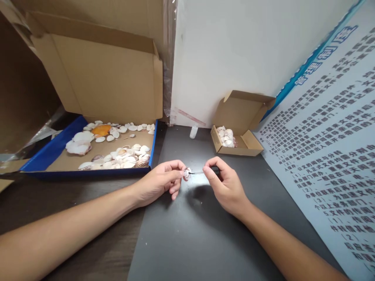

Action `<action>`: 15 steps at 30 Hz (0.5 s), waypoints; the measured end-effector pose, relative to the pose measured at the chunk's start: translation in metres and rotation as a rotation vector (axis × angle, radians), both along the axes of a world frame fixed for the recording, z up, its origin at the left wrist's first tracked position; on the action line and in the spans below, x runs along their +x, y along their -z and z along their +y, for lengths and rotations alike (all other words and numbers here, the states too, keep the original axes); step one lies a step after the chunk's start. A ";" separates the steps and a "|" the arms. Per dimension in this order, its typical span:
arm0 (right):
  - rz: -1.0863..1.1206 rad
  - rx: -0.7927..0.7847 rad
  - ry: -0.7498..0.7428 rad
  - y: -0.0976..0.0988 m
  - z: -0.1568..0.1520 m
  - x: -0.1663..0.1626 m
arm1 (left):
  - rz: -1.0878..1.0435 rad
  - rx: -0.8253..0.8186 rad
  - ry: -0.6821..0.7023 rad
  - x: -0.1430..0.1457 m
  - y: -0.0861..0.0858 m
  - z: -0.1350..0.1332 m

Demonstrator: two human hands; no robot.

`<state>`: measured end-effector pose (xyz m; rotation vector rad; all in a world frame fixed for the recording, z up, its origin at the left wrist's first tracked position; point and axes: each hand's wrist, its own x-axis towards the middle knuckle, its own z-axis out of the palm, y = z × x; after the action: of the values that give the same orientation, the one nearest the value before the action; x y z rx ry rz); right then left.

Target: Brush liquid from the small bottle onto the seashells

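Note:
My left hand [164, 180] pinches a small speckled seashell [186, 174] between thumb and forefinger, the other fingers curled below. From the right, my right hand [225, 184] grips a thin, stick-like tool [198, 172] with a dark tip that meets the shell. Whether the tool is a brush or tweezers I cannot tell; its rear part is hidden by the fingers. Both hands are raised a little over the dark grey mat [175, 242]. Beyond them a small whitish bottle [193, 131] stands on the mat.
At left, a blue-sided cardboard box [154, 150], lid up, holds many white shells [124, 157] and an orange shell [101, 130]. A small open carton [253, 143] of shells stands at back right. A white panel [219, 50] rises behind; a printed sheet [331, 156] covers the right.

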<state>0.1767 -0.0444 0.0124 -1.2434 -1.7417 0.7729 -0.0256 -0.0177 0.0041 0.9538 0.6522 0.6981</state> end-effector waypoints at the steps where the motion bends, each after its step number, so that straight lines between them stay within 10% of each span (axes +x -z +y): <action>1: -0.035 0.031 -0.004 0.000 -0.001 0.000 | -0.003 -0.001 0.001 0.000 0.000 0.000; 15: -0.402 0.298 -0.093 -0.002 -0.002 0.005 | -0.022 -0.032 -0.028 0.000 -0.002 0.001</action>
<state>0.1819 -0.0469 0.0141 -1.1718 -2.1589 0.3058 -0.0260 -0.0164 0.0057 0.9078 0.6568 0.7204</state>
